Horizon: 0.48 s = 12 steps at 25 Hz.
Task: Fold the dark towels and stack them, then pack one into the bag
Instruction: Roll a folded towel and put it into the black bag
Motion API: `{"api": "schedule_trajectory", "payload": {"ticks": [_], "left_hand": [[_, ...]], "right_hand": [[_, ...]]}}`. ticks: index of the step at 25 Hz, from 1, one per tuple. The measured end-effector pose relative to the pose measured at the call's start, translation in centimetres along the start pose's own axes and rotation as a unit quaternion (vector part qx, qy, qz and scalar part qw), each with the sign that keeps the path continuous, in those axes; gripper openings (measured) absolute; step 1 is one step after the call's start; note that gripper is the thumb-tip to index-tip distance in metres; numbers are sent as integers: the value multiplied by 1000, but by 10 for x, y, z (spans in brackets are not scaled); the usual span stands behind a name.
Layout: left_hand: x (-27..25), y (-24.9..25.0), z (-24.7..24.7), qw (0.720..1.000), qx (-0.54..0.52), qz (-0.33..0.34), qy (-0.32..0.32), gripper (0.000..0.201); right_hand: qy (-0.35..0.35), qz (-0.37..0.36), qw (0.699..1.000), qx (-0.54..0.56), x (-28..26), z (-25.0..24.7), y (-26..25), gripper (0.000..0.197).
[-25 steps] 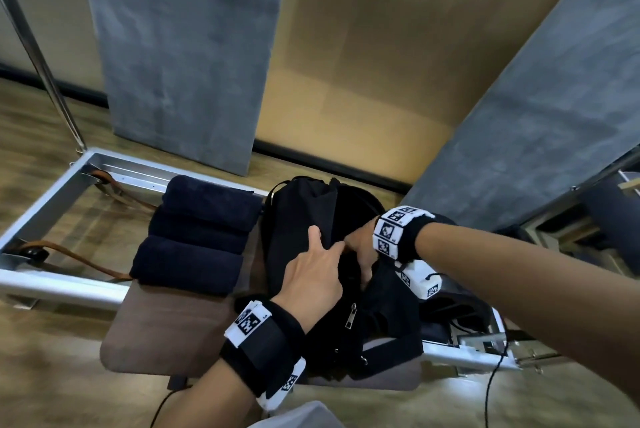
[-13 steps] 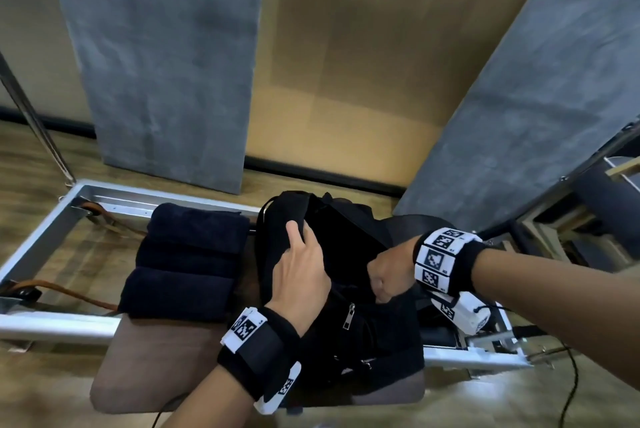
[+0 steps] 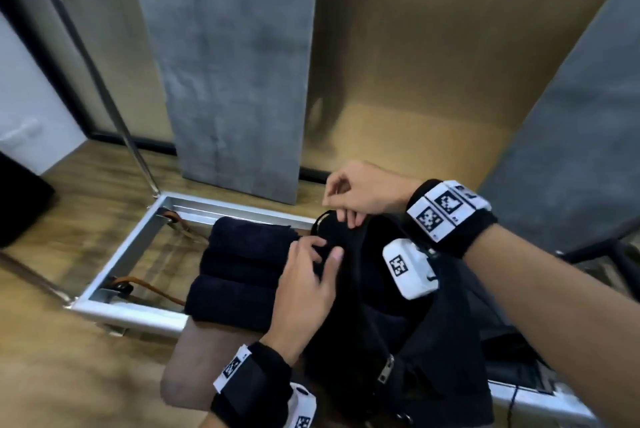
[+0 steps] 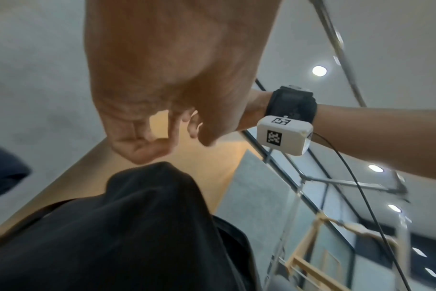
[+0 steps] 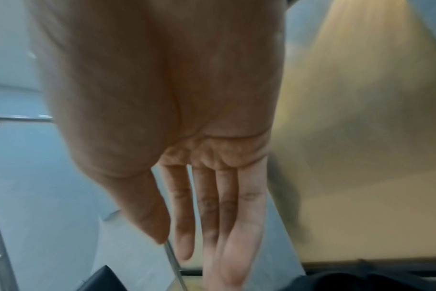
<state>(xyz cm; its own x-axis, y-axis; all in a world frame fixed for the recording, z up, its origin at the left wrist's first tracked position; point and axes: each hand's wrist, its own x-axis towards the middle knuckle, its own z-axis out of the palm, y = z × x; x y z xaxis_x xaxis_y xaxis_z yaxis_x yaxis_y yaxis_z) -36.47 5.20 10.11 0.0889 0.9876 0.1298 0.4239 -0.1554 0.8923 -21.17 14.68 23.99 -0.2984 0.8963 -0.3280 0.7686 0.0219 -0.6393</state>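
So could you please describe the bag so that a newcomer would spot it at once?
Find the silver frame on the wooden floor. On the brown pad at its near end, the bag lies right of the towels: smooth black fabric with a zip, under both hands.

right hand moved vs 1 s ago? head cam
Yes. The right hand has gone from the middle of the bag to its far top edge, towards the wall, now level with the far end of the stacked towels.

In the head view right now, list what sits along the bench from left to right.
Metal frame → brown strap → stack of dark towels → left hand → black bag.
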Motion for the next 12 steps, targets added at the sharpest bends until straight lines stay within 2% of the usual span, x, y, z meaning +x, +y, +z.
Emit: {"api": "schedule_trajectory", "payload": {"ticks": [2,4,5,7,12], "left_hand": [[9,-32,-20,989,-90,-82,88,24],[15,-67,-36,963,-156,-187,120,22],[16,-81,-42,951,-177,-219,125,24],[19,-101,-46,940,-197,-251,125,30],[39,-119,-47,900,-296,-309,88,39]], "right_hand": [[20,-9,999,-41,34,33,-16,15],[10,11,991,-135,66,75,-21,34],[-2,24,985,-170,80,95,-19,44],[-12,30,975,-218,102,129,-14,49],[33,55,942,-330,131,174,-4,59]]}}
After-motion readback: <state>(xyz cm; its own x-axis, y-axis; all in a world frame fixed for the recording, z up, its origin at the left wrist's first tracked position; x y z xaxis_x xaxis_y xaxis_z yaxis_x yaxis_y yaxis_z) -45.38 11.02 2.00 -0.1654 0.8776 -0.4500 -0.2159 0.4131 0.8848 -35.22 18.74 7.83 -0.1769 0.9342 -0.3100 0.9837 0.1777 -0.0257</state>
